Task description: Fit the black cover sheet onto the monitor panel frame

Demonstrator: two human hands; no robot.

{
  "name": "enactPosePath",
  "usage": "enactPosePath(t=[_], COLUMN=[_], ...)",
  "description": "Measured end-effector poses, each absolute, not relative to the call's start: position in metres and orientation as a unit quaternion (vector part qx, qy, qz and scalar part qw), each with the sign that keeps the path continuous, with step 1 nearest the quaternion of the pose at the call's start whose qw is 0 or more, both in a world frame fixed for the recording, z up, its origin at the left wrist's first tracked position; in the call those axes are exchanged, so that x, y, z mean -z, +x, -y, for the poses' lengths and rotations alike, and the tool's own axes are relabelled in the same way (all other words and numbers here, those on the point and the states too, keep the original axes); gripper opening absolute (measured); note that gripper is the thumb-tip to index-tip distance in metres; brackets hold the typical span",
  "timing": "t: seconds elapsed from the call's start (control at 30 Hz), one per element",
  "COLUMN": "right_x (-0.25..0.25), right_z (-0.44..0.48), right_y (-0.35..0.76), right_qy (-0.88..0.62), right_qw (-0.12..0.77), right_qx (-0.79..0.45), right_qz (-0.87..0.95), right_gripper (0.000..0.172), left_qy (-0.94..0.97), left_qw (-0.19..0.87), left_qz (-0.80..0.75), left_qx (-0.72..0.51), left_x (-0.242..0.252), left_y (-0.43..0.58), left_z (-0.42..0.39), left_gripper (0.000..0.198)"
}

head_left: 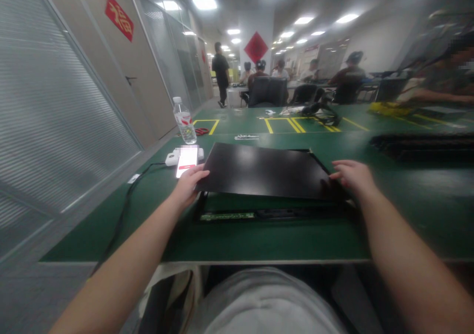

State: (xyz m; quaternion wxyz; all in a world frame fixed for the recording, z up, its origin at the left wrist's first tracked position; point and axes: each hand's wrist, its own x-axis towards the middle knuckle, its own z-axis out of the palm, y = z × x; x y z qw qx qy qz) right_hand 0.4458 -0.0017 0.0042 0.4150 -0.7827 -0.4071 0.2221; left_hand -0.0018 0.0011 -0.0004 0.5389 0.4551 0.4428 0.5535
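A thin, dark, glossy flat panel (259, 168) is tilted over a black frame (311, 214) on the green table. My left hand (190, 182) grips the panel's left edge, thumb on top and the other fingers underneath. At the right edge is my right hand (351, 175), its fingers apart and pointing left; the fingertips are close to the panel, and contact is unclear. Along the frame's near side shows a green circuit board strip (227, 216). The panel covers most of the frame's inside.
Left of the panel are a lit phone (187, 161), a white power strip (171, 158) with a black cable, and a water bottle (185, 121). Red-handled scissors (202, 131) lie behind. Dark long parts (418, 147) are stacked at right. People sit at tables beyond.
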Motion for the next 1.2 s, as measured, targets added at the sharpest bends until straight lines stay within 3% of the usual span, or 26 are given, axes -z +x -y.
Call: enactPosePath(t=[0.3,0.87,1.2], right_x=[0.005,0.006,0.002], right_z=[-0.001,-0.005,-0.001], right_y=[0.454,0.458,0.454], right_qy=[-0.786,-0.814,-0.82], right_qw=[0.421,0.338,0.319], right_qx=[-0.22,-0.163,-0.145], right_qz=[0.397,0.444,0.453], right_gripper=[0.035,0.037,0.035], left_qy=[0.455,0.433,0.428], left_qw=[0.543,0.54,0.558], left_qz=[-0.454,-0.485,-0.47], left_qx=[-0.54,-0.534,-0.534], left_x=[0.005,0.012,0.011], left_y=[-0.003,-0.003,-0.002], left_z=[-0.003,-0.006,-0.005], left_gripper=[0.029,0.032,0.05])
